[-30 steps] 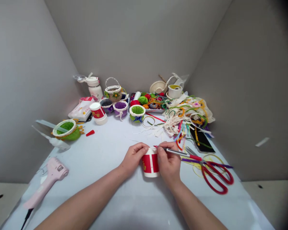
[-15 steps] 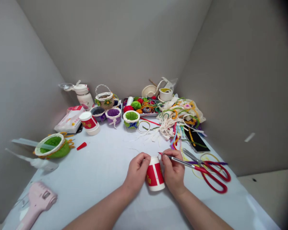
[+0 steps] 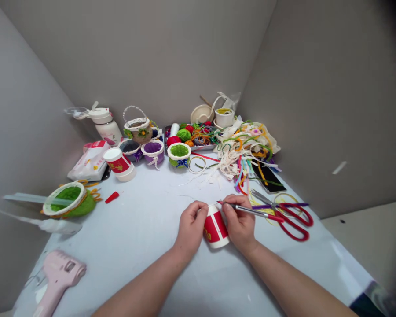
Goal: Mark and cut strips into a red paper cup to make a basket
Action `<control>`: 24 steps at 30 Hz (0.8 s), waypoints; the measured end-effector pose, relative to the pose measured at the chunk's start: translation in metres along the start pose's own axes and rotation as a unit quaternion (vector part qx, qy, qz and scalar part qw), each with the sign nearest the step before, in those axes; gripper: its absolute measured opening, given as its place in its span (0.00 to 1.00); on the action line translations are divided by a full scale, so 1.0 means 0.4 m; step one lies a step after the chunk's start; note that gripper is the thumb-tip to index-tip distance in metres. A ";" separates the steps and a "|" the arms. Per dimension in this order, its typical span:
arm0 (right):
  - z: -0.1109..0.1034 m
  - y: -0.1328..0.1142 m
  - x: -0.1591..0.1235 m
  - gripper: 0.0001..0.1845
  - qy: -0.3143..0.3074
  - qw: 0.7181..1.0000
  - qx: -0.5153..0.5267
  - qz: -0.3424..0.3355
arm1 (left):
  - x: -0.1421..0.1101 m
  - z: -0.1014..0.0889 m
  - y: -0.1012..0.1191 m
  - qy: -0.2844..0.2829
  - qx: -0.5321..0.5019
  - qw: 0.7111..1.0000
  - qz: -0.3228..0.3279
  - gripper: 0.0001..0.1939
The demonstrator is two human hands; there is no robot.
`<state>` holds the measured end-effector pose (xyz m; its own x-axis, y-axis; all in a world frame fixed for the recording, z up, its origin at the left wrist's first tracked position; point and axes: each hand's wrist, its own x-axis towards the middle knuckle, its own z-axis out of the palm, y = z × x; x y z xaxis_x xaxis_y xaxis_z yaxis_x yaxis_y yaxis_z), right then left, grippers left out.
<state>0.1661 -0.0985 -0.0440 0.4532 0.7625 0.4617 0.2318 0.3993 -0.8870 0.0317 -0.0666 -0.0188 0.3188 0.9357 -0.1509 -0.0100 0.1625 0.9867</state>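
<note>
Between my two hands is a paper cup (image 3: pixel 215 226), white with a red band and gold print, tilted slightly. My left hand (image 3: pixel 192 224) is closed on the cup's left side, thumb and fingertips at its upper edge. A red pen (image 3: pixel 247 210) with a clear barrel is gripped in my right hand (image 3: pixel 240 222), its red tip beside the cup's top edge. That hand also rests against the cup's right side. Red-handled scissors (image 3: pixel 285 215) lie open to the right, partly behind the pen's end.
A pink glue gun (image 3: pixel 61 275) lies front left, near a green bowl-shaped basket (image 3: pixel 82 204) and a small red piece (image 3: pixel 112 197). Farther back are a second red-banded cup (image 3: pixel 120 165), small woven baskets (image 3: pixel 153 152), a yarn tray (image 3: pixel 201 148), a strip pile (image 3: pixel 242 147) and a phone (image 3: pixel 272 178).
The camera view has shifted, so the table's objects sit a little higher. Both hands keep their hold on the cup and pen. The cup leans slightly more.
</note>
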 end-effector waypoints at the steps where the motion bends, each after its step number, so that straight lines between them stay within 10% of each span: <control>1: 0.001 -0.001 -0.001 0.03 -0.002 1.000 0.006 0.002 | -0.001 0.000 0.000 -0.002 -0.003 1.000 -0.001 0.11; 24: 0.011 -0.046 -0.015 0.06 -0.042 0.997 0.065 -0.018 | -0.015 -0.013 0.011 0.000 0.012 1.000 0.019 0.06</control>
<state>0.1554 -0.1081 -0.0305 0.3718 0.7840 0.4972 0.1306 0.4860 -0.8641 0.0249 -0.0697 -0.0140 0.3182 0.9413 -0.1128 -0.0004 0.1192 0.9929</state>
